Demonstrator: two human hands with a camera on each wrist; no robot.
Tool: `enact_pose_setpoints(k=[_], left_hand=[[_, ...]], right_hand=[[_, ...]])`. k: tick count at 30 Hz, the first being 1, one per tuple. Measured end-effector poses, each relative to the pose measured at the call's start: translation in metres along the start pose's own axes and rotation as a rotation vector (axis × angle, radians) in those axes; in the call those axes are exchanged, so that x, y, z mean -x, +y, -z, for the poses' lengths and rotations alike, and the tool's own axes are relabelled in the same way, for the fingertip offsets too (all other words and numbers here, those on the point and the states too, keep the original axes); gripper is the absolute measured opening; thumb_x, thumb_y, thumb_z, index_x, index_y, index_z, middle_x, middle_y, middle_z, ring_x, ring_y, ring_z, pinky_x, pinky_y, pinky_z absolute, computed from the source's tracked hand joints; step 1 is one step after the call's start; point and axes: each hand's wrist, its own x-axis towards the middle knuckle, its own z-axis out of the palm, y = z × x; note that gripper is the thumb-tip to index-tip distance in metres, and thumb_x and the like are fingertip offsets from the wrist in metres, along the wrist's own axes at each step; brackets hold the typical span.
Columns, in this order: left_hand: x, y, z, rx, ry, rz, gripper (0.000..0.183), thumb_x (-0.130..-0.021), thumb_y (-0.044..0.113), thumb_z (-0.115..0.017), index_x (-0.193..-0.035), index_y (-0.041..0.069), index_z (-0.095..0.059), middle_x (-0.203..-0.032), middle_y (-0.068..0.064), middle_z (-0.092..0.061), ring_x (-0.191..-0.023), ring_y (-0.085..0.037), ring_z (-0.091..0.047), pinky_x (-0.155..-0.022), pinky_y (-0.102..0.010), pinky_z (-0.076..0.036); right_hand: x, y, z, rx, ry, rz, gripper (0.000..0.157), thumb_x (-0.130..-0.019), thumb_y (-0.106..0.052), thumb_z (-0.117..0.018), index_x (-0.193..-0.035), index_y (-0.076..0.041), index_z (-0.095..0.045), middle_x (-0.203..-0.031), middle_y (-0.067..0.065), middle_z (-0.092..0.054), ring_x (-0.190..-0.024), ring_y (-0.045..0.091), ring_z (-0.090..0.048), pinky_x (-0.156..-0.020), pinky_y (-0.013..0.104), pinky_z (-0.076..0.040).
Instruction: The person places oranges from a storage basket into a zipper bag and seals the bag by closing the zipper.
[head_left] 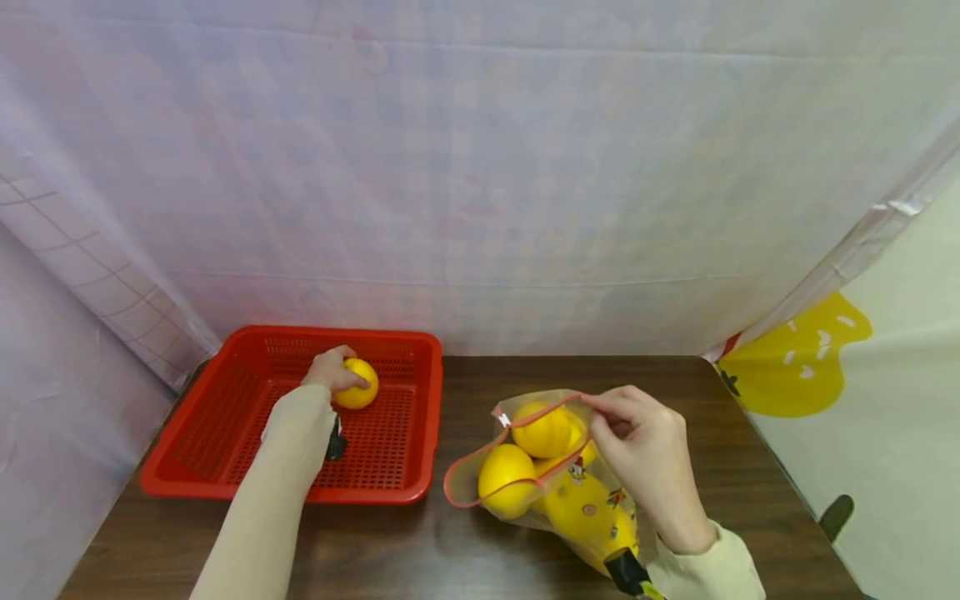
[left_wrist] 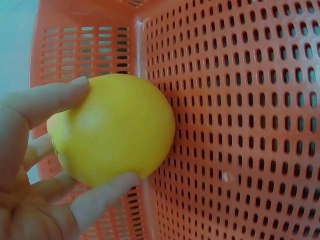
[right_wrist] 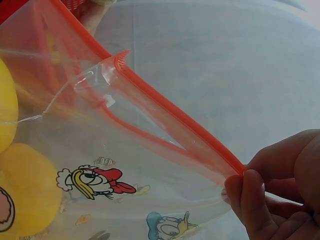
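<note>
My left hand [head_left: 335,372] is inside the red basket [head_left: 431,400], its fingers curled round a yellow orange-like fruit [head_left: 358,385]. In the left wrist view the fruit [left_wrist: 117,130] sits between thumb and fingertips, close against the perforated basket. Over on the right, my right hand [head_left: 643,446] pinches the red-edged rim of a clear zip bag [head_left: 551,479] between thumb and fingers. The bag's mouth gapes toward the basket, and several yellow fruits [head_left: 507,477] lie inside. Cartoon duck prints [right_wrist: 95,181] show on the bag in the right wrist view.
The basket and bag stand side by side on a dark wooden table [head_left: 480,550]. A pale curtain [head_left: 480,208] hangs behind the table. At the right is a white sheet with a yellow printed shape [head_left: 795,367].
</note>
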Motion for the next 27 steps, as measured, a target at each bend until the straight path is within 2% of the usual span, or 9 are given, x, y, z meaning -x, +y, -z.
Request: enact_pose_setpoints(k=[7,15,19,27], left_hand=[[0.006,-0.001,0.007,-0.034,0.021,-0.04,0.057,-0.079,0.02,-0.067,-0.127,0.0,-0.044,-0.119,-0.026,-0.048,-0.095,-0.034,-0.051,-0.074,-0.04,-0.048],[0.014,0.006,0.018,-0.097,0.067,-0.178,0.059,-0.077,0.022,-0.07,-0.126,0.0,-0.045,-0.118,-0.023,-0.051,-0.1,-0.036,-0.051,-0.078,-0.044,-0.046],[0.022,0.012,0.023,-0.105,0.081,-0.249,0.062,-0.076,0.022,-0.071,-0.128,0.001,-0.045,-0.119,-0.023,-0.051,-0.1,-0.036,-0.052,-0.079,-0.046,-0.046],[0.05,0.033,0.028,-0.027,0.083,-0.38,0.062,-0.075,0.024,-0.072,-0.128,0.006,-0.047,-0.121,-0.017,-0.053,-0.097,-0.031,-0.053,-0.078,-0.044,-0.045]], right_hand=[[0.0,-0.001,-0.001,-0.002,-0.005,-0.002,0.015,-0.071,0.006,-0.068,-0.082,-0.003,-0.073,-0.074,0.006,-0.065,-0.054,0.004,-0.051,-0.05,0.012,-0.044],[0.0,-0.001,-0.002,0.007,-0.01,-0.003,0.015,-0.071,0.005,-0.068,-0.082,-0.003,-0.073,-0.075,0.006,-0.065,-0.054,0.005,-0.051,-0.049,0.013,-0.044],[0.0,-0.001,-0.002,0.014,-0.011,0.0,0.016,-0.071,0.006,-0.068,-0.083,-0.003,-0.073,-0.075,0.005,-0.065,-0.053,0.005,-0.05,-0.049,0.014,-0.044],[0.0,-0.002,-0.003,0.024,-0.011,-0.003,0.017,-0.071,0.007,-0.068,-0.083,-0.004,-0.073,-0.075,0.002,-0.064,-0.054,0.005,-0.05,-0.049,0.015,-0.045]])
